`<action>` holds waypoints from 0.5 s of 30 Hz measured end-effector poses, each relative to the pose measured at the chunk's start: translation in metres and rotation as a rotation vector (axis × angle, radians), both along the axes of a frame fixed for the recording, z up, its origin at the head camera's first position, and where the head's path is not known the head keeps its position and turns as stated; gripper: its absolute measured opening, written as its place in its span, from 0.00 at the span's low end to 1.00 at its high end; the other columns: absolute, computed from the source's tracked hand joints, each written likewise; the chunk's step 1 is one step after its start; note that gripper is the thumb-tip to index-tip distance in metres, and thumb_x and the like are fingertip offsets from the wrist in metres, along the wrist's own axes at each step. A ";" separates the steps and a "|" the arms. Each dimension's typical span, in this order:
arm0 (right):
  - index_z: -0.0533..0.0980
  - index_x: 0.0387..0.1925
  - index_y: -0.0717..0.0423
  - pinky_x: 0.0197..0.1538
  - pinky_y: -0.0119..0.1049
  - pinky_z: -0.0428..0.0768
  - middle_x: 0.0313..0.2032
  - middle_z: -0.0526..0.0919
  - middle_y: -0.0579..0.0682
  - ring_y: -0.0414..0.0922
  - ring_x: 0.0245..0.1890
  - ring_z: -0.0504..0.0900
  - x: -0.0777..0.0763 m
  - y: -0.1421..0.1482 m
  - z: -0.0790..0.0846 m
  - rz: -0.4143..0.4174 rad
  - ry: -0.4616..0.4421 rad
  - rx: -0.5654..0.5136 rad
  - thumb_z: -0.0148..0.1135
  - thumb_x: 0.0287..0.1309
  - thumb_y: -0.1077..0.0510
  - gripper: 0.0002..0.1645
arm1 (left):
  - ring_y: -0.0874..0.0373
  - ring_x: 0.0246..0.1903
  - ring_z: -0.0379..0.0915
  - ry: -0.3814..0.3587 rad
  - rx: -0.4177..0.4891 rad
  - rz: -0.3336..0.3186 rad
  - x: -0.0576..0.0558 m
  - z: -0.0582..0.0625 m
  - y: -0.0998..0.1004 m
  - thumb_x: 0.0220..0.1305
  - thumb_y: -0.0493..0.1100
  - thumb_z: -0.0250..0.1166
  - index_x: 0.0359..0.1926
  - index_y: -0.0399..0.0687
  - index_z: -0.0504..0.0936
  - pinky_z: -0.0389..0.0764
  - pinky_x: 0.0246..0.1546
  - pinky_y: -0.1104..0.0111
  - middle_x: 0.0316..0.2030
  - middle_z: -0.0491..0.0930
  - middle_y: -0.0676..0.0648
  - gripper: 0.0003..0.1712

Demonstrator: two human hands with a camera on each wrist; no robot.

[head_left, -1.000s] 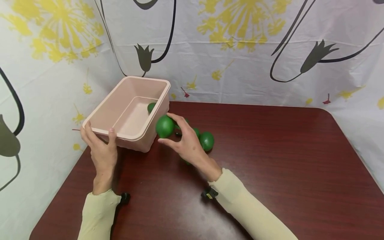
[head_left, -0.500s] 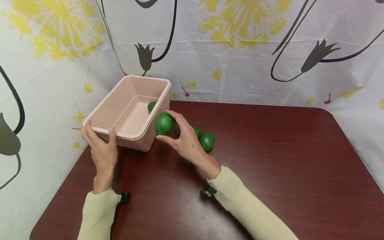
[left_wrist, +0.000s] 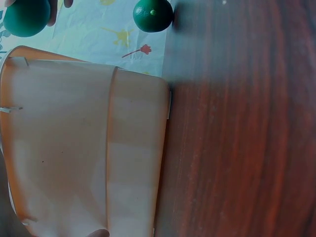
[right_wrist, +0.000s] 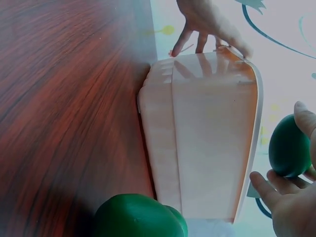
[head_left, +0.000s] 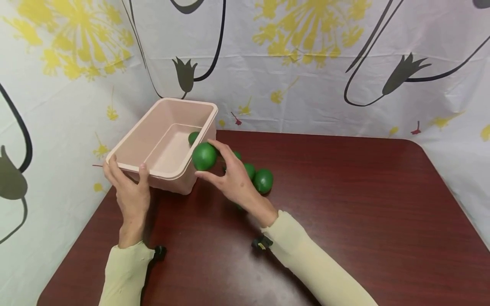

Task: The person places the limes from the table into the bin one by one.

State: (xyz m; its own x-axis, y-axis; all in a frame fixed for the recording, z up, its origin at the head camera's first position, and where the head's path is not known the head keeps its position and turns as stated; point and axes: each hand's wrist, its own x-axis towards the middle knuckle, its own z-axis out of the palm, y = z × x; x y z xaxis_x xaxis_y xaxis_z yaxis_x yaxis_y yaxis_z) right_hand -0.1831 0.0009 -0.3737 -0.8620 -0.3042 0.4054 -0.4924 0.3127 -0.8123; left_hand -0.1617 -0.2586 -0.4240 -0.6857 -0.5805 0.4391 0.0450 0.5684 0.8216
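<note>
My right hand [head_left: 239,180] pinches a green lime [head_left: 204,156] between thumb and fingers, beside the right wall of a pale pink plastic bin [head_left: 126,140]. In the right wrist view the held lime [right_wrist: 290,146] is above rim level, outside the bin. My left hand [head_left: 132,195] grips the bin's near left corner, thumb at the rim and fingers along the outside. One lime [head_left: 193,137] lies in the bin, partly hidden by the right wall. Several more limes [head_left: 263,181] sit on the table right of the bin, partly behind my right hand.
The dark red wooden table [head_left: 344,204] extends to the right and toward me. A white patterned cloth [head_left: 306,93] hangs behind and left of it, close to the bin. Each wrist carries a small black camera [head_left: 262,242].
My right hand has moved slightly left with the lime, closer to the bin's right wall. The left hand and the bin stay where they were.
</note>
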 end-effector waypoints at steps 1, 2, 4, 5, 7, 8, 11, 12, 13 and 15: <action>0.63 0.77 0.47 0.65 0.46 0.79 0.68 0.74 0.47 0.44 0.61 0.78 0.000 0.000 0.000 0.001 0.002 -0.003 0.77 0.57 0.49 0.50 | 0.22 0.49 0.71 0.002 0.000 -0.001 0.000 0.000 0.000 0.66 0.67 0.58 0.82 0.64 0.52 0.66 0.48 0.27 0.83 0.44 0.49 0.48; 0.63 0.77 0.47 0.66 0.46 0.79 0.68 0.74 0.47 0.44 0.61 0.78 0.000 -0.001 0.000 0.002 0.004 -0.003 0.77 0.57 0.49 0.50 | 0.22 0.49 0.71 0.003 -0.001 -0.003 0.000 0.000 0.000 0.66 0.67 0.58 0.82 0.64 0.52 0.66 0.48 0.27 0.83 0.44 0.50 0.48; 0.63 0.77 0.47 0.66 0.44 0.78 0.68 0.74 0.47 0.44 0.61 0.79 -0.001 -0.002 0.000 0.005 0.012 -0.001 0.77 0.58 0.49 0.50 | 0.22 0.49 0.71 0.006 -0.002 -0.005 0.000 0.000 0.001 0.66 0.67 0.58 0.82 0.64 0.52 0.66 0.48 0.27 0.83 0.44 0.50 0.48; 0.63 0.77 0.47 0.67 0.44 0.78 0.68 0.74 0.47 0.43 0.61 0.79 -0.001 -0.003 0.000 0.007 0.013 -0.001 0.77 0.58 0.49 0.49 | 0.22 0.49 0.71 0.008 -0.001 -0.005 0.000 0.000 0.001 0.66 0.66 0.58 0.82 0.64 0.52 0.66 0.48 0.27 0.83 0.44 0.50 0.48; 0.63 0.77 0.47 0.67 0.43 0.77 0.68 0.74 0.47 0.43 0.62 0.78 -0.001 -0.004 0.000 0.011 0.013 -0.001 0.77 0.58 0.49 0.49 | 0.22 0.49 0.71 0.009 -0.001 -0.006 0.000 -0.001 0.001 0.66 0.66 0.58 0.82 0.64 0.52 0.66 0.49 0.27 0.83 0.44 0.51 0.48; 0.63 0.77 0.47 0.67 0.43 0.77 0.68 0.73 0.47 0.43 0.62 0.78 -0.001 -0.005 0.000 0.013 0.011 0.001 0.77 0.58 0.49 0.49 | 0.22 0.49 0.71 0.009 0.000 -0.007 0.000 -0.001 0.001 0.66 0.66 0.58 0.82 0.64 0.52 0.66 0.49 0.28 0.83 0.44 0.51 0.48; 0.63 0.77 0.47 0.67 0.44 0.77 0.68 0.73 0.47 0.43 0.62 0.78 -0.001 -0.007 0.001 0.019 0.002 0.001 0.76 0.59 0.48 0.49 | 0.22 0.49 0.70 0.011 0.005 -0.011 0.000 -0.001 0.000 0.66 0.66 0.59 0.82 0.64 0.52 0.66 0.50 0.28 0.83 0.44 0.51 0.48; 0.63 0.77 0.48 0.67 0.45 0.78 0.68 0.73 0.47 0.43 0.61 0.78 -0.001 -0.007 0.001 0.021 0.000 0.000 0.76 0.59 0.48 0.49 | 0.22 0.49 0.70 0.011 0.006 -0.013 0.000 -0.001 0.000 0.66 0.65 0.59 0.82 0.64 0.52 0.66 0.50 0.29 0.83 0.44 0.51 0.48; 0.63 0.77 0.48 0.67 0.45 0.78 0.68 0.73 0.47 0.44 0.61 0.78 -0.001 -0.008 0.001 0.025 -0.003 -0.001 0.76 0.59 0.48 0.49 | 0.22 0.48 0.70 0.012 0.008 -0.015 0.000 -0.001 0.000 0.66 0.65 0.59 0.82 0.64 0.52 0.66 0.51 0.29 0.83 0.44 0.51 0.48; 0.62 0.77 0.48 0.67 0.46 0.78 0.68 0.72 0.47 0.44 0.61 0.79 -0.001 -0.009 0.001 0.031 -0.004 -0.003 0.76 0.59 0.48 0.49 | 0.23 0.49 0.70 0.013 0.012 -0.017 0.001 -0.001 0.000 0.66 0.65 0.59 0.82 0.64 0.52 0.66 0.51 0.30 0.83 0.44 0.52 0.48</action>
